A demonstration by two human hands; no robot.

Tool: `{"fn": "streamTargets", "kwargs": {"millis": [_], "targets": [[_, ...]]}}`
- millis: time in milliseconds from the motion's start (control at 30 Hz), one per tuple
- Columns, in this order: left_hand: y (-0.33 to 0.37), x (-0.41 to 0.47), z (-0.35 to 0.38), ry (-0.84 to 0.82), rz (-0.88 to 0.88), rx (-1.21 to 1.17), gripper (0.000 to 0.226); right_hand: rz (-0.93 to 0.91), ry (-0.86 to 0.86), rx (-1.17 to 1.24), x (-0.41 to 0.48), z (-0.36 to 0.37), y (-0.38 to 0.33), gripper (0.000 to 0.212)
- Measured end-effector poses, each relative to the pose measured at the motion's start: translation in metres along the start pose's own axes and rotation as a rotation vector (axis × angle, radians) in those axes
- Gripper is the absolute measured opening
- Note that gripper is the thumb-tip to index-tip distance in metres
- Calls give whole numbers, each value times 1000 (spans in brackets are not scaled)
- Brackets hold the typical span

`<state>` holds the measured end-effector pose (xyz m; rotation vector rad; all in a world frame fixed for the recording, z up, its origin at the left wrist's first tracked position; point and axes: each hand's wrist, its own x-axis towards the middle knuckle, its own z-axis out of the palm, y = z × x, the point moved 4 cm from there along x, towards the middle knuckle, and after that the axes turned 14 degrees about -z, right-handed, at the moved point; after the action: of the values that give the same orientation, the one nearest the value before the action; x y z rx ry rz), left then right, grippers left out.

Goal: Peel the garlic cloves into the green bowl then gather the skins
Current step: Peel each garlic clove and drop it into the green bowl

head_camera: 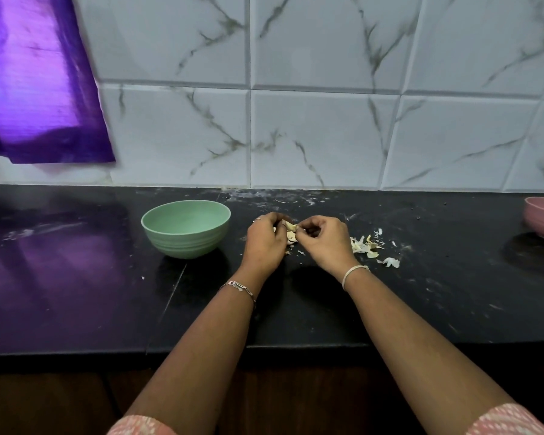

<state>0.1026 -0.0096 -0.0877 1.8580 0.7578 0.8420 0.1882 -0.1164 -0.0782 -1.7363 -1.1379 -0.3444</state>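
Head view: a garlic clove (291, 228) is pinched by curled fingers of the left hand (264, 243) and the right hand (322, 240), just right of the green bowl (186, 244). Its long axis cannot be told. Loose skins (366, 244) are scattered farther right of the bowl.

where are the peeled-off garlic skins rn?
Head view: the garlic skins lie scattered on the black counter just right of the right hand, which pinches a garlic clove with the left hand; the green bowl sits left of both.
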Motion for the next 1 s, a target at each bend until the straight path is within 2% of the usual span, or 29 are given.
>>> {"fn": "streamTargets", "kwargs": {"millis": [100, 200, 333, 433, 567, 667, 767, 900, 1000], "targets": [[-2, 1, 1, -56, -110, -126, 18, -47, -10, -12, -2, 0, -4, 2], [-3, -1, 4, -182, -212, -279, 22, -129, -52, -85, -3, -1, -8, 5], [0, -5, 4, -265, -276, -426, 17, -187, -56, -150, -5, -4, -12, 3], [1, -6, 5, -273, -283, -436, 15, -205, -55, -233, -6, -7, -15, 1], [-1, -4, 5, -239, -250, -348, 20, -238, -97, -410, -8, -8, -18, 8], [-2, -4, 2, -212, -260, -367, 22, -223, -39, -473, -6, -17, -13, 8], [1, -10, 4, -287, -315, -449, 22, -194, -41, -467, -3, -26, -2, 10], [3, -14, 7, -432, -349, -525, 17, -198, -182, -595, 1, -40, 13, 27], [2, -13, 9, -469, -341, -521, 15, -159, -189, -675, 0, -60, 28, 24]]}}
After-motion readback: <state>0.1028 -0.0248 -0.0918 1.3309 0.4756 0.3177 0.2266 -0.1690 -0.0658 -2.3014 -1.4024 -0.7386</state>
